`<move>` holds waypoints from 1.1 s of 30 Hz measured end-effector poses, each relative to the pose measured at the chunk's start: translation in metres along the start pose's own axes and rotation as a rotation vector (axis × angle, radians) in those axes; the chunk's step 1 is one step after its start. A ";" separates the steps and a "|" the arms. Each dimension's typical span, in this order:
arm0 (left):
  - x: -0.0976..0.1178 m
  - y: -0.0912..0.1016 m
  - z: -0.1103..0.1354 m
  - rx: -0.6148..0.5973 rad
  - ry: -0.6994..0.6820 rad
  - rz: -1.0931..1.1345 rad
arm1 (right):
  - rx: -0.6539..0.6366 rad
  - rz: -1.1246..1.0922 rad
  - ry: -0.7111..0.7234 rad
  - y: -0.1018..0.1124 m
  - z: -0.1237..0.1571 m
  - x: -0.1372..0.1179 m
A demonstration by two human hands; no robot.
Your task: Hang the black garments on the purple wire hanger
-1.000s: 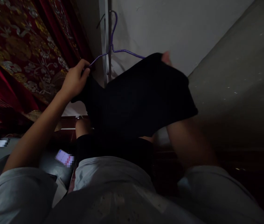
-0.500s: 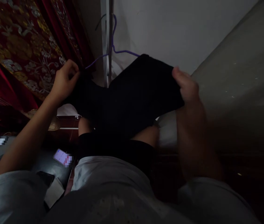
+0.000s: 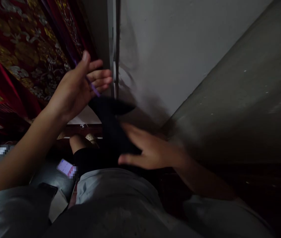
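A black garment (image 3: 113, 125) hangs bunched and narrow in front of my lap; its kind is hard to tell in the dim light. A purple hanger (image 3: 94, 88) comes out of its top and runs across the palm of my left hand (image 3: 77, 87). The fingers of that hand are stretched out and the thumb points up, not closed round the hanger. Lower down, my right hand (image 3: 150, 148) lies against the garment's right side with thumb and fingers apart, slightly blurred.
Red curtains (image 3: 23, 49) with gold and silver patterns hang at the left. A metal upright (image 3: 115, 43) stands before the pale wall (image 3: 180, 43). A lit phone (image 3: 65, 167) lies on a dark surface at lower left. At right is a greyish sheet-like surface (image 3: 242, 99).
The garment, earlier stretched wide between both hands, is now narrow and turned. My right hand has moved left and down; my left hand has opened. The hanger has swung left with the garment.
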State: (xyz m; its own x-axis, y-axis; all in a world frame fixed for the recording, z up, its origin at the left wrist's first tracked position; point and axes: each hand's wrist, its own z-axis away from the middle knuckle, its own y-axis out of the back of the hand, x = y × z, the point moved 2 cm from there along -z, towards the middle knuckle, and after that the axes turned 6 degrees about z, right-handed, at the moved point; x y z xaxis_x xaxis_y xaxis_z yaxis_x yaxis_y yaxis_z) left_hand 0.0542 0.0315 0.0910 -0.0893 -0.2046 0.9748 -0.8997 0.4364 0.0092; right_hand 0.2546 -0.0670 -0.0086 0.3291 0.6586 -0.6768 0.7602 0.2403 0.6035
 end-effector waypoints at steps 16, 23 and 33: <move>0.009 0.059 0.013 -0.017 0.055 -0.708 | 0.556 -0.043 -0.160 0.038 -0.050 0.149; 0.004 0.063 -0.032 0.315 -0.578 -0.933 | 0.861 -0.164 -0.158 0.097 -0.076 0.130; -0.053 0.038 -0.009 -0.040 -0.638 -1.284 | 1.084 -0.051 -0.148 0.135 -0.067 0.153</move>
State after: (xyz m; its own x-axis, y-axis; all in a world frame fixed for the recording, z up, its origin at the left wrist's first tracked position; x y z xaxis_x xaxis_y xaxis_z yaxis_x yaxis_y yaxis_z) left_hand 0.0283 0.0673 0.0420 0.5786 -0.8153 0.0216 -0.4914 -0.3272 0.8071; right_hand 0.3700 0.1143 -0.0019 0.2917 0.5563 -0.7781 0.8404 -0.5375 -0.0691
